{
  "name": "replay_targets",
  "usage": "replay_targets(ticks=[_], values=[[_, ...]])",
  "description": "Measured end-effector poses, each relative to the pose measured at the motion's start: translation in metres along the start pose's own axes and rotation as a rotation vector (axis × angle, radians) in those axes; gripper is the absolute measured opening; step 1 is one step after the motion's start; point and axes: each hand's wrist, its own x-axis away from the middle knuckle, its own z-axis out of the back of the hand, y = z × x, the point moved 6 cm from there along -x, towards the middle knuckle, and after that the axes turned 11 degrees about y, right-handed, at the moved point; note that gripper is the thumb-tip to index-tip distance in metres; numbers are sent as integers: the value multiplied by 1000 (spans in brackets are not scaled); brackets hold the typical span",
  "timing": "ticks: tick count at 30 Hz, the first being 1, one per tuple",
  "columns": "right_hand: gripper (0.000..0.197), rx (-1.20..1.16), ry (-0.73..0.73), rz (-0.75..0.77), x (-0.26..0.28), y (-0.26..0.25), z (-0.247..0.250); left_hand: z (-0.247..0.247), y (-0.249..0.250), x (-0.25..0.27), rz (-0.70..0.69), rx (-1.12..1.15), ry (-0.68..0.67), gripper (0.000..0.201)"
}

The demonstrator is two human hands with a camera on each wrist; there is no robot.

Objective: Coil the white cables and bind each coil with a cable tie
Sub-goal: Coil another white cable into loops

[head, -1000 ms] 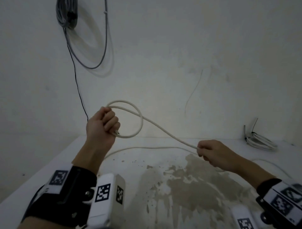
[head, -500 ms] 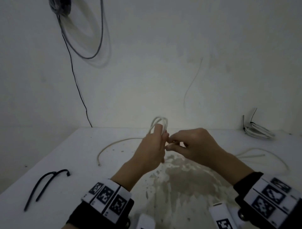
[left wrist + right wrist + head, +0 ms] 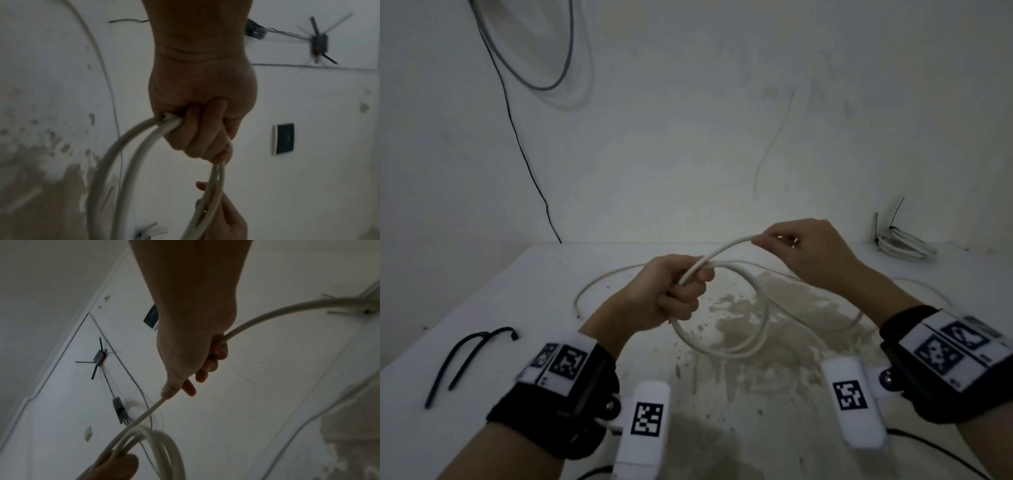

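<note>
My left hand (image 3: 681,291) grips a white cable coil (image 3: 750,349) of two or three loops that hangs below the fist over the stained white table (image 3: 482,308). In the left wrist view the loops (image 3: 115,170) leave the closed fist (image 3: 201,126). My right hand (image 3: 801,250) pinches the same cable's free run (image 3: 722,253) just right of and above the left fist; in the right wrist view the cable (image 3: 287,313) passes through its curled fingers (image 3: 216,353). Black cable ties (image 3: 469,356) lie at the table's left.
A bound white coil with a black tie (image 3: 904,243) lies at the back right corner. Loose white cable (image 3: 599,284) trails across the table behind my hands. A thin black wire (image 3: 524,154) and grey cable loop (image 3: 551,68) hang on the wall.
My hands have drawn apart from the touching position half a second ago. The right hand rose to the right along the cable; the coil now hangs wider below the left fist.
</note>
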Motion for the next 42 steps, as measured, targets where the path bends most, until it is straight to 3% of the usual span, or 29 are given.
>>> replay_targets(ticks=[3, 6, 8, 12, 14, 17, 21, 23, 25, 28, 30, 33, 35, 38, 40, 42], values=[[30, -187, -142, -166, 8, -9, -17, -1, 4, 1, -60, 361, -128, 19], [47, -542, -293, -434, 24, -20, -33, -1, 3, 1, -66, 590, -257, 15], [49, -600, -298, -461, 28, -28, -38, -4, 1, 1, -35, 734, -380, 24], [37, -542, -126, -432, 26, -30, -42, -4, 1, -4, -26, 819, -390, 32], [35, -481, -77, -337, 27, -34, -43, -3, 4, -6, -23, 859, -383, 29], [34, -345, -114, -148, 32, -43, -49, 1, 13, -8, -33, 899, -314, 24], [56, -268, -143, -52, 36, -45, -52, 4, 15, -11, -88, 971, -295, 17], [40, -229, -123, -48, 35, -45, -52, 1, 14, -10, -124, 1001, -340, 17], [27, -220, -84, -88, 30, -41, -52, -1, 14, -12, -181, 954, -259, 16], [44, -297, -50, -216, 25, -32, -50, 11, 28, -10, -338, 821, 65, 17], [46, -327, -77, -284, 29, -19, -49, 30, 45, -7, -443, 888, 183, 22], [33, -287, -168, -256, 41, -5, -46, 62, 59, -3, -518, 1021, 340, 38], [28, -176, -255, -187, 49, -1, -48, 72, 62, 0, -573, 1015, 442, 38], [26, 154, -363, 64, 55, -7, -56, 73, 62, 4, -686, 819, 666, 27], [32, 251, -293, 288, 55, -28, -55, 66, 60, 7, -794, 489, 795, 18], [34, 246, -292, 410, 56, -46, -52, 47, 57, 9, -922, 20, 800, 12]])
